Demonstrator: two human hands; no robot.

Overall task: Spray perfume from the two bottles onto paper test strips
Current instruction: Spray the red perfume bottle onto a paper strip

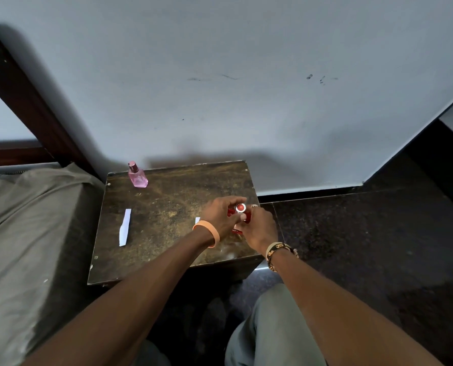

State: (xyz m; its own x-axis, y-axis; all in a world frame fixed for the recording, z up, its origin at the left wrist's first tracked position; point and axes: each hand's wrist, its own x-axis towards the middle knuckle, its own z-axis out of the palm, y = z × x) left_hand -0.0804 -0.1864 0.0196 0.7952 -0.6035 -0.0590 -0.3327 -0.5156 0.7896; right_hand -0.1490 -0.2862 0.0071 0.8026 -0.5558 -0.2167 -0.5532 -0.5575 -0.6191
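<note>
A red perfume bottle (239, 213) with a round red and silver cap stands near the right edge of the small dark wooden table (167, 196). My left hand (220, 215) wraps its left side and my right hand (259, 228) grips its right side, fingers by the cap. A pink perfume bottle (137, 175) stands upright at the table's far left corner, untouched. One white paper strip (125, 227) lies flat on the left of the table. A second strip (197, 220) shows only as a small white tip behind my left wrist.
A bed with a grey-green sheet (30, 233) lies against the table's left side. A pale wall (220, 88) rises right behind the table. Dark stone floor (365, 247) spreads to the right. My knees (267, 334) are below the table's near edge.
</note>
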